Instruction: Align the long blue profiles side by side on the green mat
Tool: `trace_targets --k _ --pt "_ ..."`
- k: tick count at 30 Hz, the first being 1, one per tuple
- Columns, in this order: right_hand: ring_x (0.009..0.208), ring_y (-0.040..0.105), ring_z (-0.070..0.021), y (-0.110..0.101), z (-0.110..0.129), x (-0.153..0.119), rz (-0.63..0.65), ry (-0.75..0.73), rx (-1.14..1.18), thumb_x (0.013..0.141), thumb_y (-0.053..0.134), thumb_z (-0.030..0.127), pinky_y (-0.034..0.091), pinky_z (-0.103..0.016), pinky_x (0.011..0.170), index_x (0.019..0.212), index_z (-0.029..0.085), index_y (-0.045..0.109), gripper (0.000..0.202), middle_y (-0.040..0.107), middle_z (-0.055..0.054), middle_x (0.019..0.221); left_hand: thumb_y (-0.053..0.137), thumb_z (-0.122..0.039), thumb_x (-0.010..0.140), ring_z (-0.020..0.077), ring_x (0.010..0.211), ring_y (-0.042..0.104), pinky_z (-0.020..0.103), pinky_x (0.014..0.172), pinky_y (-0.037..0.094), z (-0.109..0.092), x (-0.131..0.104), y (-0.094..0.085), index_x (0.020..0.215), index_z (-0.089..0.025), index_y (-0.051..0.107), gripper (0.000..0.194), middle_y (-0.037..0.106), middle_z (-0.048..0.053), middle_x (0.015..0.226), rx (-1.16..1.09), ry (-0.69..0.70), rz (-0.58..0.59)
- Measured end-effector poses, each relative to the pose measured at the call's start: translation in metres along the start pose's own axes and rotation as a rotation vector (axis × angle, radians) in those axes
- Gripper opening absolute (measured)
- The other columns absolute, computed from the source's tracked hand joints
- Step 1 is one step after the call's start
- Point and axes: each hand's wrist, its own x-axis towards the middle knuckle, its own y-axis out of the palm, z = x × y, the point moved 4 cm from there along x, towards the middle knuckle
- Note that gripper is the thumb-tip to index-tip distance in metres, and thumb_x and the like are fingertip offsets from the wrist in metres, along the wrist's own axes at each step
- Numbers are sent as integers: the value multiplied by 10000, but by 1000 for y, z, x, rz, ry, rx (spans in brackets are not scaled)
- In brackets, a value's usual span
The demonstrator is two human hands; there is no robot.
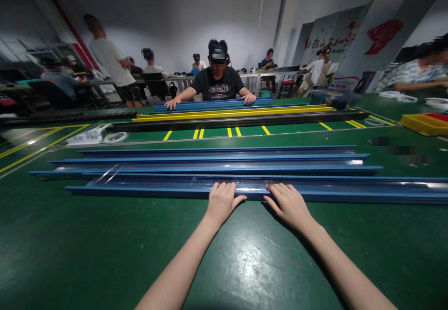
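A long blue U-shaped channel [353, 189] lies across the green table in front of me. My left hand [221, 203] grips its near wall, fingers hooked over the top edge and thumb pointing right. A short way to the right, my right hand [289, 203] is closed over the same wall, its thumb pointing left. Both sets of fingertips are partly hidden inside the channel. Clear shiny film [112, 172] shows near the channel's left end. Just behind it lie more blue channels [210, 166], side by side.
Farther back on the table [245, 258] lie a black rail [224, 123] and a yellow rail [231, 113]. Across from me, a co-worker [219, 84] has both hands on another blue channel [213, 106]. A yellow tray [423, 124] stands at right, a white roll [115, 137] at left.
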Motion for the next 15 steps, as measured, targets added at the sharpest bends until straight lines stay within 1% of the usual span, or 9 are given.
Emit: trace_targets --k 8,15 --pt "779 506 -174 0 0 0 2 -3 4 864 338 345 287 -288 665 836 160 537 273 601 -71 811 455 -554 754 158 593 510 279 585 321 1 1 -2 658 -166 509 404 550 24 587 8 -31 11" --pt "827 512 -192 -3 1 0 15 -3 29 868 334 347 308 -309 697 870 164 520 261 604 -89 898 377 -541 797 170 628 524 294 603 353 0 1 -3 690 -171 491 401 558 24 630 17 -33 75"
